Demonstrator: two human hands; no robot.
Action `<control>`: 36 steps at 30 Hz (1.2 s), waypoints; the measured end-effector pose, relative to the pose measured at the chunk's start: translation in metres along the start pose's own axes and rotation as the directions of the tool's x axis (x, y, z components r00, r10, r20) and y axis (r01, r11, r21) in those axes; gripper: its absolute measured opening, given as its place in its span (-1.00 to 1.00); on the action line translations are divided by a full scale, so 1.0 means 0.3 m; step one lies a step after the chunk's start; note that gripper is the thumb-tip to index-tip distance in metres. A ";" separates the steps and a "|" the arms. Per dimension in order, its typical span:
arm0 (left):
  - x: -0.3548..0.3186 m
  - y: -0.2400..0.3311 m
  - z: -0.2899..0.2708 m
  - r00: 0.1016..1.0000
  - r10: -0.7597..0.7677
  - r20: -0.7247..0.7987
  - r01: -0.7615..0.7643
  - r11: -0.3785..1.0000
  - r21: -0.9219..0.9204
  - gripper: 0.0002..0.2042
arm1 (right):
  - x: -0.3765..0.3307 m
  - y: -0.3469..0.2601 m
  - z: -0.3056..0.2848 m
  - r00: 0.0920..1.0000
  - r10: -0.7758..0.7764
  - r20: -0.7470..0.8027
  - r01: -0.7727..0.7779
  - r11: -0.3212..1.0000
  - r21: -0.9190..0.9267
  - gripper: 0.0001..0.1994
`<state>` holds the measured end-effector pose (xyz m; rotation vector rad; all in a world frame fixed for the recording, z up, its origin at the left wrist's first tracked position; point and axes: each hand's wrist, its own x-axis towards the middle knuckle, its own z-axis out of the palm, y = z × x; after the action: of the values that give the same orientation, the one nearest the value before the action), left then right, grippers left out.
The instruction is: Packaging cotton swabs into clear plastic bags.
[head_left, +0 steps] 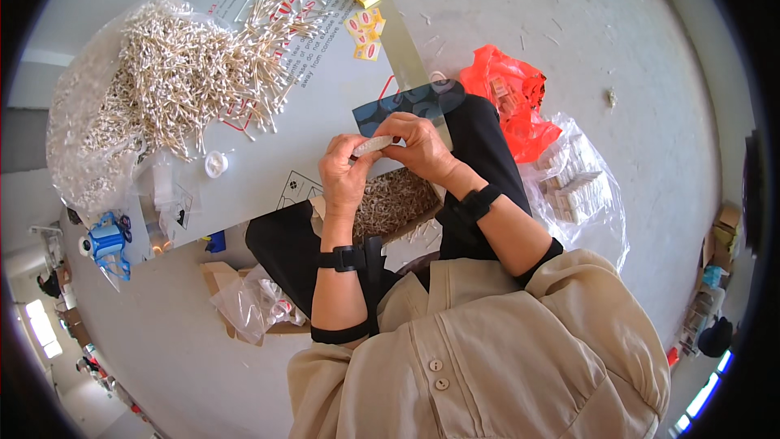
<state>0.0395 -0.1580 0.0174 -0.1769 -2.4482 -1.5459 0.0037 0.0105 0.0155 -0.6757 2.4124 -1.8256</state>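
Note:
Both hands meet above my lap around a small bundle of cotton swabs [374,145], its packed white ends showing as an oblong patch. My left hand [344,169] pinches the near left side of the bundle. Closed on its right end is my right hand [421,146], its fingertips curled over the top. Directly below the hands, between my knees, sits an open box [410,232] full of loose cotton swabs [392,205]. The palms and some fingertips are hidden from this angle. A dark blue translucent sheet [382,111] lies just beyond the hands at the table edge.
A large swab pile [187,73] spills from a clear bag [77,126] on the table [268,171], near yellow labels [366,28] and a small white tub [215,164]. Right on the floor lie a red bag [496,73] and a clear bag of white packs [581,187].

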 end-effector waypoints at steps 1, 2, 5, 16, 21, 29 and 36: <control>0.006 0.003 0.002 1.000 -0.004 0.009 0.004 1.000 -0.002 -0.74 | 0.001 0.004 0.002 1.000 -0.019 -0.013 0.019 1.000 -0.009 -0.76; 0.010 0.006 0.006 1.000 -0.003 0.009 0.003 1.000 -0.004 -0.74 | 0.002 0.008 0.004 1.000 -0.019 -0.014 0.019 1.000 -0.011 -0.76; 0.010 0.009 0.015 1.000 0.024 -0.002 -0.024 0.998 -0.060 -0.73 | 0.001 0.014 0.010 1.000 -0.004 -0.024 0.002 0.998 -0.067 -0.77; 0.001 0.012 0.027 0.990 -0.139 -0.021 0.125 0.943 -0.308 -0.76 | -0.003 0.006 0.025 0.993 0.117 -0.022 -0.118 0.993 -0.015 -0.80; -0.007 0.042 0.018 0.946 -0.323 0.038 0.302 0.827 -0.474 -0.76 | -0.018 -0.026 0.016 0.967 0.250 0.045 -0.255 0.949 0.185 -0.76; 0.004 0.018 0.035 0.974 -0.224 -0.037 0.201 0.926 -0.320 -0.76 | -0.019 -0.063 -0.003 0.949 0.312 0.043 -0.295 0.831 0.472 -0.75; -0.002 0.018 0.045 0.945 -0.327 -0.016 0.287 0.851 -0.439 -0.84 | -0.018 -0.033 -0.022 0.932 0.358 0.049 -0.344 0.837 0.425 -0.87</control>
<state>0.0394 -0.1436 0.0165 0.2219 -2.1022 -2.1724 0.0098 0.0165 0.0255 -0.1491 1.8745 -2.0934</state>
